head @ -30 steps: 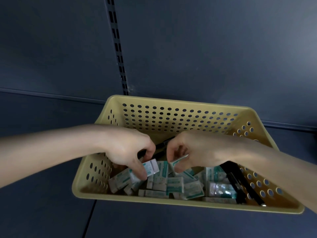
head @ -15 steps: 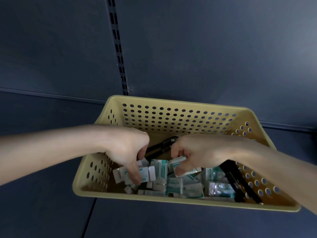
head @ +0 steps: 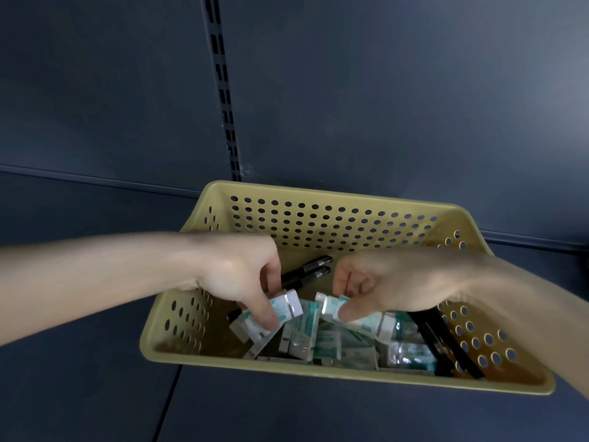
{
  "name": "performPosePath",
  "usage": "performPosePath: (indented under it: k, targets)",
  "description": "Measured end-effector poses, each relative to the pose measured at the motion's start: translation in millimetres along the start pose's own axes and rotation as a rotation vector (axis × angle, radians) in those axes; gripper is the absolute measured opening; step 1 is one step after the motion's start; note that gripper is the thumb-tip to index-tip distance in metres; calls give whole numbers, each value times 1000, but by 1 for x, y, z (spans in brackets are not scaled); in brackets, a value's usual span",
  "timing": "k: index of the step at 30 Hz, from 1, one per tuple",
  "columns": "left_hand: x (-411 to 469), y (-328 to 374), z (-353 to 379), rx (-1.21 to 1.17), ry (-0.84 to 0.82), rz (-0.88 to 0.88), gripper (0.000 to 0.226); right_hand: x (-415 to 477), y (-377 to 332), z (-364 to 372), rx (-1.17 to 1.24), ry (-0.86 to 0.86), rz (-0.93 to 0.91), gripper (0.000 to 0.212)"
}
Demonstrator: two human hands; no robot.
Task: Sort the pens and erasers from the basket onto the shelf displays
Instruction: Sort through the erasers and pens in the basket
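Observation:
A tan perforated basket (head: 334,199) sits on a dark shelf and holds several wrapped white-and-teal erasers (head: 328,342) and black pens (head: 310,271). My left hand (head: 242,275) reaches in from the left and pinches a few erasers (head: 285,306) between thumb and fingers. My right hand (head: 392,282) comes in from the right and pinches another eraser (head: 331,306) just above the pile. More black pens (head: 443,339) lie along the basket's right wall, partly under my right wrist.
The dark grey shelf surface (head: 79,378) spreads around the basket. Behind it rises a dark back panel (head: 382,90) with a slotted vertical rail (head: 224,90) just left of centre.
Both hands dipped into the eraser pile and have lifted slightly, each holding erasers. The pens at the back of the basket are more exposed between the hands.

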State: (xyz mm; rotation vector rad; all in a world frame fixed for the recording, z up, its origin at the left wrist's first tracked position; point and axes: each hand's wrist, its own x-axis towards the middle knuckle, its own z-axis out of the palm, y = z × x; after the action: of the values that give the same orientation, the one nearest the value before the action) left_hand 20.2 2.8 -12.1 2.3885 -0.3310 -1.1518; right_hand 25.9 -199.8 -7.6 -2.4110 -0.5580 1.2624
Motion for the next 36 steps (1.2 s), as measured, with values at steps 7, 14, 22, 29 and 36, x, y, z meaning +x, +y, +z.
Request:
performPosePath:
  k: [7,14,22,29,36]
  targets:
    - [1,-2,2,-116,-98,0,21,2,-1,2,-146,-81,41,26]
    - [1,-2,9,-72,-90,10,17,0,-7,4,-142,-70,33,30]
    - [3,1,14,54,-57,-5,27,2,-11,7,-81,-133,17,29]
    - [5,1,17,-38,-103,-5,26,3,-6,8,-70,-95,17,28]
    - [2,1,17,23,-83,-10,27,3,-1,2,156,6,-9,15]
